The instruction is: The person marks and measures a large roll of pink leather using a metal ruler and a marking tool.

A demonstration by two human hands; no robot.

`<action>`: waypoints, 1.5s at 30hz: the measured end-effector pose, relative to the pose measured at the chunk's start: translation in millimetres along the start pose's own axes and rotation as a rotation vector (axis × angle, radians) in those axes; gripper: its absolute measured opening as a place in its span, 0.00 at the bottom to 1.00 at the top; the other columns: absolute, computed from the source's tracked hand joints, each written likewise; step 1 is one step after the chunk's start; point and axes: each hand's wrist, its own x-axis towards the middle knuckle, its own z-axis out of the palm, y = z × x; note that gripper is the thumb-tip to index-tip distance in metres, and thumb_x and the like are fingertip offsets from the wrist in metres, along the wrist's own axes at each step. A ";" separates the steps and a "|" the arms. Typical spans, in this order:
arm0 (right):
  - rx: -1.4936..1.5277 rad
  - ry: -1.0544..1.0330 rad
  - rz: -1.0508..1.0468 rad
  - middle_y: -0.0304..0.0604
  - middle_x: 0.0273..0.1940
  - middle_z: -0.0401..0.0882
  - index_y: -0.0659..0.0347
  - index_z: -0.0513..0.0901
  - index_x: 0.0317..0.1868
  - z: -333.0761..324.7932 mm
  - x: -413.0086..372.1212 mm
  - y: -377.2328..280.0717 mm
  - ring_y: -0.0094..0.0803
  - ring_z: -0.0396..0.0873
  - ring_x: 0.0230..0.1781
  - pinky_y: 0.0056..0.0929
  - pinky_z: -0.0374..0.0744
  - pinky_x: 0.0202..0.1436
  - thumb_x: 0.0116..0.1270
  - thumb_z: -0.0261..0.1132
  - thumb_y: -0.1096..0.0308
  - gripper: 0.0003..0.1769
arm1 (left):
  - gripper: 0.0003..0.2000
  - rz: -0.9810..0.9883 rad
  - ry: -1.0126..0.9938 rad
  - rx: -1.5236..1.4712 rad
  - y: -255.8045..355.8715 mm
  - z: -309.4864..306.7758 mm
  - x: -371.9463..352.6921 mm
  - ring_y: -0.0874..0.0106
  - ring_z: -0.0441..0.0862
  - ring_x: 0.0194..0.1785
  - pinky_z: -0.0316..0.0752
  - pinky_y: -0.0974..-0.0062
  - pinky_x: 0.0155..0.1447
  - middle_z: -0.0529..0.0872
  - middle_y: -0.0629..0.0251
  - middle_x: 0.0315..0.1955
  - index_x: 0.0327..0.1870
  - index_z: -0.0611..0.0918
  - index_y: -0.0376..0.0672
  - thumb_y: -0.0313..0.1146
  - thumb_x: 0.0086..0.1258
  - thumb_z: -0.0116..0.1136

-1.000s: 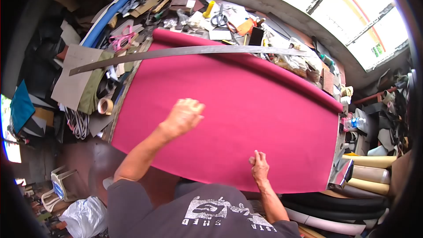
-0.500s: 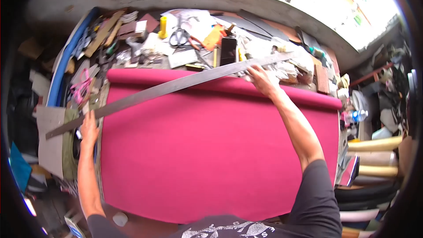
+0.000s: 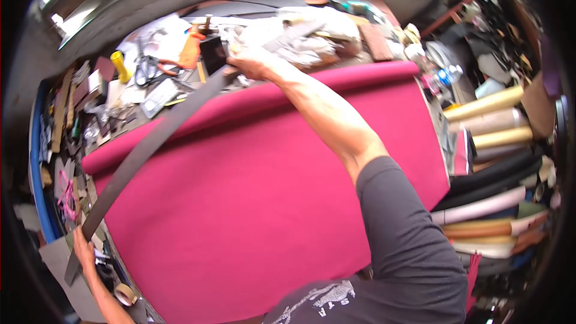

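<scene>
Gripping a long, flat, grey metal strip (image 3: 161,127) with both hands, set well apart. Clamped near its lower end with the left hand (image 3: 84,251); held much farther along with the right hand (image 3: 251,65), but cannot tell exact finger placement there (blur). Slants up from left hand to right, passing over a thick magenta roll (image 3: 336,80) of sheet material. Below and between the hands: broad, smooth magenta sheet (image 3: 264,198), lying flat. Just left of the right fingertips: dark rectangular object (image 3: 212,53). Farther left of that hand: bright yellow upright cylinder (image 3: 122,67). Just right of it: crumpled whitish plastic bags (image 3: 330,39). Above the left hand: looped pink straps (image 3: 67,195). Near it, below and to the right: round tan tape roll (image 3: 125,294).
</scene>
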 end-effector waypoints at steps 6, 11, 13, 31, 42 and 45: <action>0.067 0.257 -0.026 0.55 0.41 0.82 0.64 0.80 0.44 -88.4 -119.3 -7.0 0.53 0.84 0.39 0.47 0.83 0.40 0.60 0.62 0.75 0.11 | 0.34 0.076 0.215 -0.064 15.4 -64.5 -26.6 0.48 0.72 0.64 0.66 0.59 0.67 0.75 0.49 0.57 0.64 0.71 0.36 0.11 0.48 0.51; 0.069 0.259 0.205 0.49 0.48 0.78 0.59 0.74 0.53 -113.3 -270.6 -8.4 0.53 0.82 0.44 0.47 0.83 0.44 0.55 0.66 0.76 0.23 | 0.30 0.138 0.159 -0.251 122.1 -114.6 -58.1 0.48 0.74 0.61 0.67 0.60 0.65 0.75 0.49 0.52 0.59 0.73 0.34 0.13 0.48 0.51; 0.044 0.227 0.283 0.48 0.47 0.78 0.58 0.74 0.51 -98.8 -325.2 4.4 0.52 0.82 0.43 0.48 0.82 0.44 0.56 0.66 0.76 0.21 | 0.29 0.225 0.169 -0.266 174.9 -119.7 -67.9 0.48 0.76 0.58 0.70 0.60 0.61 0.75 0.50 0.51 0.57 0.74 0.36 0.15 0.47 0.50; 0.104 0.000 0.694 0.44 0.44 0.80 0.54 0.77 0.44 68.3 -509.9 97.7 0.50 0.82 0.45 0.49 0.79 0.43 0.69 0.62 0.63 0.07 | 0.29 0.344 -0.145 -0.251 382.9 -29.2 -90.8 0.49 0.80 0.50 0.78 0.55 0.50 0.75 0.54 0.48 0.56 0.75 0.44 0.17 0.48 0.64; 0.113 -0.057 0.530 0.49 0.54 0.80 0.57 0.78 0.56 84.1 -528.3 107.2 0.52 0.77 0.56 0.44 0.77 0.58 0.51 0.63 0.81 0.28 | 0.14 0.344 -0.234 -0.164 378.9 30.7 -106.4 0.55 0.78 0.50 0.77 0.56 0.50 0.76 0.54 0.44 0.50 0.77 0.42 0.25 0.61 0.56; 0.075 -0.075 0.530 0.48 0.54 0.80 0.58 0.78 0.56 85.6 -524.9 112.5 0.51 0.78 0.57 0.43 0.77 0.58 0.46 0.66 0.84 0.32 | 0.11 0.363 -0.223 -0.183 383.9 33.9 -108.7 0.56 0.77 0.50 0.75 0.57 0.52 0.75 0.53 0.44 0.48 0.77 0.41 0.25 0.64 0.54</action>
